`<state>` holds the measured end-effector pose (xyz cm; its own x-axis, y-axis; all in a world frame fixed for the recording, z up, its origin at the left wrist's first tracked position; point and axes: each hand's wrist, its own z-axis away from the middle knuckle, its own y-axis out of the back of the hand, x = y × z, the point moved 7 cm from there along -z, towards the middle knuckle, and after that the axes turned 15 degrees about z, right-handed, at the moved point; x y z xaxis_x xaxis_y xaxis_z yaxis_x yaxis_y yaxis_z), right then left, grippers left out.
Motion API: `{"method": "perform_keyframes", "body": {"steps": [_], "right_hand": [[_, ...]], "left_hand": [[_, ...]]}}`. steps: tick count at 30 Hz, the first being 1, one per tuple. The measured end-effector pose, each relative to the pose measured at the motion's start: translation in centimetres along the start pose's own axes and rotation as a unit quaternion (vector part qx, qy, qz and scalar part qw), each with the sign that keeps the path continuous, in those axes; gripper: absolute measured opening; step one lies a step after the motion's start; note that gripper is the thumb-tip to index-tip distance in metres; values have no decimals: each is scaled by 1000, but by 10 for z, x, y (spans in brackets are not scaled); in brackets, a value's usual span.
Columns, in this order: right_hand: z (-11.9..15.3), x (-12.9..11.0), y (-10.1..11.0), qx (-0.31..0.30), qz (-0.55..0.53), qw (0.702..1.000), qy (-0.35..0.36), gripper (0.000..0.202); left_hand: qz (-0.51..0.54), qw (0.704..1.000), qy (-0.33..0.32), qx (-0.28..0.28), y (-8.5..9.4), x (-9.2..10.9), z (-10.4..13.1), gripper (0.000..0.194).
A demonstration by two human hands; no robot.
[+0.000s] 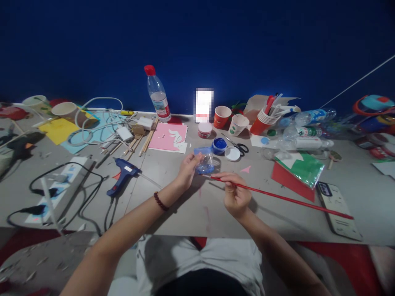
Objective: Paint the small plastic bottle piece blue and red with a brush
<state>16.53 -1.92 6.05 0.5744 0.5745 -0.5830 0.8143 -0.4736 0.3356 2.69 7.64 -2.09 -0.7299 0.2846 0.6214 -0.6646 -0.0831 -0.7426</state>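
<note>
A: Where are the hands, nearest first?

B: The right hand (237,193) is nearest, thumb and fingers pinching a slim red brush (290,199) towards its bristle end; the long handle runs out to the right, above a phone (339,213). Just beyond, to the left, the left hand (187,170) pinches a clear plastic piece (205,161) by its left side.

A: How would those two handle?

B: The brush looks light and stiff, but long enough to tip towards its tail, so a hold near the bristles should steer best. The plastic looks lighter again and thin; I'd expect it to dent under a hard squeeze, and to be slippery wherever its blue patches are wet. Its bare clear part seems the safer place to grip.

A: What can't you make out?

B: Closest in, whether the bristles touch the plastic's near edge or stop just short. Then the side behind the left fingertips, and the piece's exact shape, since it's see-through. Past both hands, an open jar (219,144) shows blue, but I can't judge how full. Farthest, straight ahead, a bright patch (204,102) is pixelated beyond reading.
</note>
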Motion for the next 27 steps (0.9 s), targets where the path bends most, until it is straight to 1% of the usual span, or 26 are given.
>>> {"method": "perform_keyframes", "body": {"steps": [4,7,9,16,18,21,25,27], "right_hand": [[-3,4,7,35,-8,999,-29,15],[-1,16,11,53,-13,996,-71,13],[0,24,14,65,-14,992,-103,12],[-1,46,25,124,-42,971,-198,15],[1,51,28,139,-46,966,-212,13],[3,56,29,145,-54,962,-223,12],[2,54,29,145,-48,964,-217,16],[1,51,28,135,-45,966,-217,16]], "left_hand": [[25,999,21,-2,1,0,-2,35],[46,998,38,-1,4,0,-5,27],[52,998,45,-1,5,-1,-7,26],[50,998,45,-17,4,-1,-11,41],[43,998,45,-23,3,-1,-11,42],[39,998,46,-30,2,-2,-11,42],[40,998,45,-28,4,-3,-12,42],[37,998,42,-19,7,-3,-13,41]]}}
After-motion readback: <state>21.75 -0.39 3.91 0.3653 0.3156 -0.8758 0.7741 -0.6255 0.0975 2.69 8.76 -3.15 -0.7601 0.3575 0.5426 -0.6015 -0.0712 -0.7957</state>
